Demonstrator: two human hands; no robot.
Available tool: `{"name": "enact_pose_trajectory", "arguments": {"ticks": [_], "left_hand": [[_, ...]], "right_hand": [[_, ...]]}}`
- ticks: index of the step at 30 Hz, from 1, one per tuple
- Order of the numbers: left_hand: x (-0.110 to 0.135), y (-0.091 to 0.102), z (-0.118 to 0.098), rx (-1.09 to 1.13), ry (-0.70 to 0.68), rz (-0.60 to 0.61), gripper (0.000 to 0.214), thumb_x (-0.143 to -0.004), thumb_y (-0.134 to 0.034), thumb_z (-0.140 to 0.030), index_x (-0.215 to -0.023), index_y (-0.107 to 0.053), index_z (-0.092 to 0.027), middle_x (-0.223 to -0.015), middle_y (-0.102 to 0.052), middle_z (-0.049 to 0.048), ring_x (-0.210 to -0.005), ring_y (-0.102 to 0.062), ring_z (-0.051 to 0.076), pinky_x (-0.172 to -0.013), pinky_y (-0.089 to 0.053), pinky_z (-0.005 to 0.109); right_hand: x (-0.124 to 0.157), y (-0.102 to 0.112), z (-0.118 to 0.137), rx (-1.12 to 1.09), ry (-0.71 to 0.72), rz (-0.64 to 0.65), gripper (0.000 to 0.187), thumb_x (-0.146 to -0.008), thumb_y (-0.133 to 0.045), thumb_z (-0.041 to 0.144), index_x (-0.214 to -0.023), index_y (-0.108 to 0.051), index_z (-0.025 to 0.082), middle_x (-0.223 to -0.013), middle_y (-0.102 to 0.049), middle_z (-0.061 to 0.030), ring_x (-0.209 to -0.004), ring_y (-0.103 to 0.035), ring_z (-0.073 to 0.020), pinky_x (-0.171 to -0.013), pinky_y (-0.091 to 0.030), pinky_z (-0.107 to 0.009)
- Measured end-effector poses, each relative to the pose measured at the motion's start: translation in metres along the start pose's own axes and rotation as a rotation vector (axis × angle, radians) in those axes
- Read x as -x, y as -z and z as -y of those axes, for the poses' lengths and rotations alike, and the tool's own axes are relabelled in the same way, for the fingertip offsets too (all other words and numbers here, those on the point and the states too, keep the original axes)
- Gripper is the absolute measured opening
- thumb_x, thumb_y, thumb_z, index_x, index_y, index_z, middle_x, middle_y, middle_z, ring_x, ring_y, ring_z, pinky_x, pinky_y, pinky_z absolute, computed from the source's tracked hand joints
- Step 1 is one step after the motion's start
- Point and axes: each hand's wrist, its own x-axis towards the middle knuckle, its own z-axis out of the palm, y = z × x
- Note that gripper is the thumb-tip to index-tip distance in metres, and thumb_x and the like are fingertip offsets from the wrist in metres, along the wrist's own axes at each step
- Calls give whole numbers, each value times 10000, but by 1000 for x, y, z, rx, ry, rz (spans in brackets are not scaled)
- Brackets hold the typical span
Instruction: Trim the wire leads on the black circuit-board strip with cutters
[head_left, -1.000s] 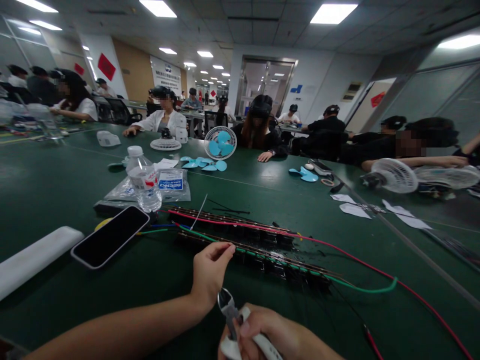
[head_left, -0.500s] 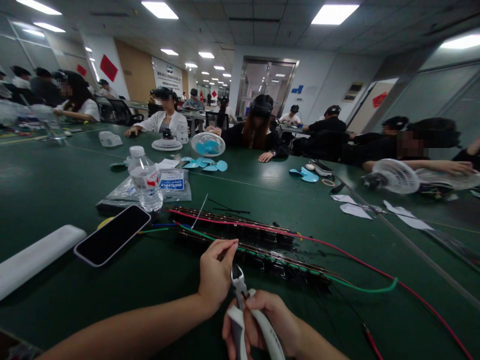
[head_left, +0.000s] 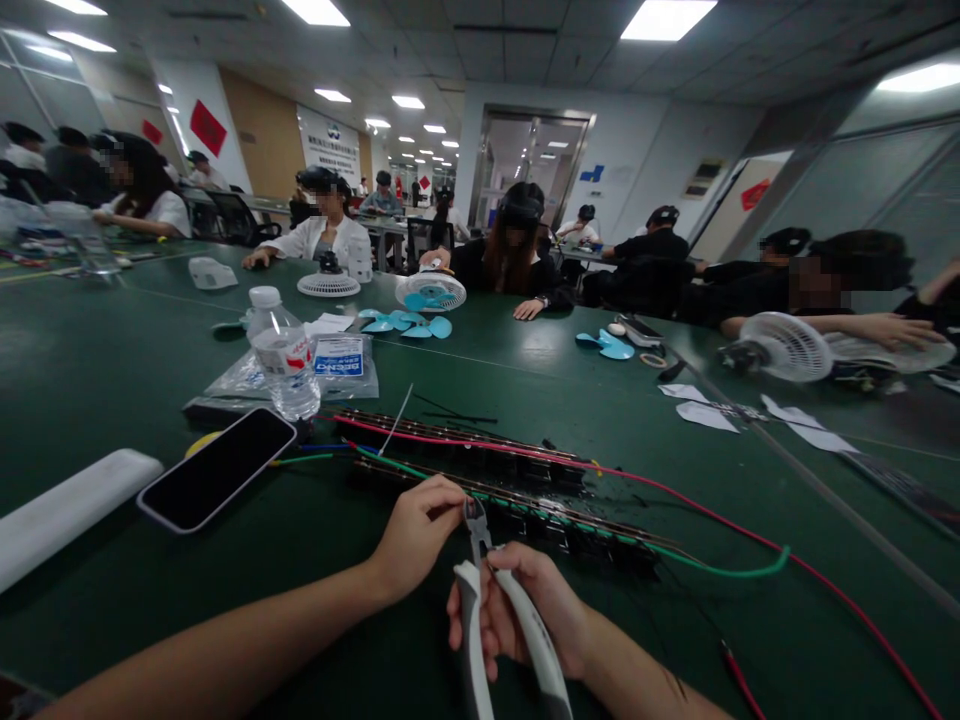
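My right hand (head_left: 525,615) is wrapped around the white and grey handles of a pair of diagonal cutters (head_left: 478,530). The cutters' jaws point away from me and lie right beside the fingertips of my left hand (head_left: 420,525). That hand is closed in a pinch at the near edge of a long black strip (head_left: 559,528) with bare metal wires on top; whatever the fingers grip is too small to tell. A green wire (head_left: 720,570) runs along this strip. Behind it lies a second black strip (head_left: 517,455) with a red wire (head_left: 652,485) along it.
To the left are a phone (head_left: 217,470), a long white case (head_left: 75,510) and a water bottle (head_left: 283,350) beside a plastic bag (head_left: 341,365). Blue fan blades (head_left: 606,345), paper pieces (head_left: 705,415) and a fan (head_left: 787,345) lie farther off. Co-workers sit across the green table (head_left: 300,620).
The cutters' jaws have come up next to my left fingertips, and the handles look wider apart. My left hand has shifted slightly left. Across the table, a co-worker's fan grille has tilted flatter.
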Motion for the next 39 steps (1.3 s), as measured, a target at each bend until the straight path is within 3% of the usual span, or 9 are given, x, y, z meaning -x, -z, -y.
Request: {"name": "enact_pose_trajectory", "arguments": {"ticks": [10, 26, 39], "left_hand": [[2, 1, 6, -93, -143, 22, 172, -836, -506, -137, -782, -669, -142, -838, -628, 65, -807, -579, 163, -735, -475, 279], [-1, 5, 10, -93, -148, 128, 157, -826, -524, -100, -783, -667, -148, -848, -614, 50, -821, -565, 154, -760, -450, 273], [-1, 5, 9, -115, -177, 154, 170, -830, -511, -98, -763, -660, -146, -843, -619, 55, -807, -561, 155, -752, -444, 282]], "right_hand": [[1, 3, -1, 44, 16, 23, 594, -751, -318, 467, -930, -592, -29, -826, -648, -204, -592, -573, -154, -539, -429, -256], [4, 4, -1, -11, 9, 22, 570, -768, -322, 450, -913, -596, -28, -813, -652, -192, -551, -564, -137, -515, -440, -245], [3, 2, 0, 11, 30, 5, 544, -761, -326, 455, -837, -597, -10, -726, -648, -184, -470, -509, -117, -425, -336, -219]]}}
